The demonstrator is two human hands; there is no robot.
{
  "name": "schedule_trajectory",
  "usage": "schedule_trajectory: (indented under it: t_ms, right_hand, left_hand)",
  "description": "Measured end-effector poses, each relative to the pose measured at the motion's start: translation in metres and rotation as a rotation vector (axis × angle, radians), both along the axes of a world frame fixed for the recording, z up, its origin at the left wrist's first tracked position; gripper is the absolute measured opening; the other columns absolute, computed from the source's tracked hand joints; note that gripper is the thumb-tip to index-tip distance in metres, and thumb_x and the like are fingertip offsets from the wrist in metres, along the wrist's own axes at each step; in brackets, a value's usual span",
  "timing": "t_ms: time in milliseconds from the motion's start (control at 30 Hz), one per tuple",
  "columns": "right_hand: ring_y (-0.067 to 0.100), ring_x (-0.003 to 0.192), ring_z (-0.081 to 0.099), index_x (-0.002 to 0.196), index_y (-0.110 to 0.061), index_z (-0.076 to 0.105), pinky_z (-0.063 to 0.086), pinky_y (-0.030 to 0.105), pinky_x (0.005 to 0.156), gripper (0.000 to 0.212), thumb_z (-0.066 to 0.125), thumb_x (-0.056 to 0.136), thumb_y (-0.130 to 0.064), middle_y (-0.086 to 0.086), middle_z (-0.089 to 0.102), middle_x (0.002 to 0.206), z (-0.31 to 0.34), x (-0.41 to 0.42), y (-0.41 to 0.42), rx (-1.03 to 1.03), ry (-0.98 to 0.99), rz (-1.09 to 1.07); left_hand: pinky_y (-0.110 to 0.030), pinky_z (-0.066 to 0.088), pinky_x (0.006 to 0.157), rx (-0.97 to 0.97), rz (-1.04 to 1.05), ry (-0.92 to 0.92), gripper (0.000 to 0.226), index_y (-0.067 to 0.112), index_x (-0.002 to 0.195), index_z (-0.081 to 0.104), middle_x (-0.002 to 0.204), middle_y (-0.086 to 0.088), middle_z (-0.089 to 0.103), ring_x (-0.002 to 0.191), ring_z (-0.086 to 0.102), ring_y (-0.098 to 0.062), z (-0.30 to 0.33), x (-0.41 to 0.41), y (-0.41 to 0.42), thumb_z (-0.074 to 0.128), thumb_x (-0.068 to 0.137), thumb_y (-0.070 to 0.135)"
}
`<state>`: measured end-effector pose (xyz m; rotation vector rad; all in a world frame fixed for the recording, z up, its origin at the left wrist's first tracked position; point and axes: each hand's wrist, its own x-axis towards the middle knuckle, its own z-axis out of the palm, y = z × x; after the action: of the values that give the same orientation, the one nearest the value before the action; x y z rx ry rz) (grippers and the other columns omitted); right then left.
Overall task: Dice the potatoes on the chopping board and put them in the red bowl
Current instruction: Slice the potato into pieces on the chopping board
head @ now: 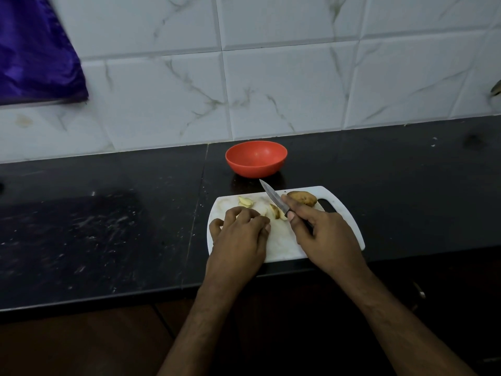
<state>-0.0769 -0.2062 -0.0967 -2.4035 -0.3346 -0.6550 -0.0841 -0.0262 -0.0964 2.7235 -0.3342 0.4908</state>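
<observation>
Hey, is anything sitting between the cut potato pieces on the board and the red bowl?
Only the knife in the right hand: its blade angles over the chopping board toward the red bowl. Otherwise the dark counter between the potato pieces and bowl looks bare.

White chopping board (349, 226) at counter's front edge carries one whole unpeeled potato (302, 198) by its handle slot and pale cut wedges (275, 211) mid-board; red bowl (256, 158) sits upright, empty, just behind board

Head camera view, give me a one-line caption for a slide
Right hand grips a knife over potato pieces on a white chopping board, left hand steadying them, red bowl empty behind.
</observation>
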Motion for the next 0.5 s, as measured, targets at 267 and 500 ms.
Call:
schedule_trajectory:
  t_ms: [267,500]
  right_hand:
    - [0.010,0.043,0.048,0.138,-0.048,0.051,0.034,0.018,0.044,0.040,0.051,0.099,-0.040,-0.009,0.047,0.047,0.0020,-0.0027,0.0003,0.012,-0.003,-0.001]
    - [0.009,0.046,0.050,0.139,-0.048,0.050,0.044,0.025,0.045,0.040,0.049,0.099,-0.041,-0.007,0.053,0.051,0.0039,-0.0051,0.0020,0.008,0.012,-0.003]
  left_hand:
    - [-0.029,0.012,0.089,-0.041,-0.035,-0.124,0.017,0.030,0.097,0.069,0.107,0.018,0.061,0.122,0.042,-0.006,-0.0051,-0.0063,0.0018,0.053,0.099,0.035]
    - [-0.024,0.010,0.090,-0.110,-0.050,-0.087,0.009,0.036,0.104,0.065,0.106,0.021,0.063,0.119,0.041,0.000,-0.0005,-0.0079,0.0017,0.059,0.096,0.037]
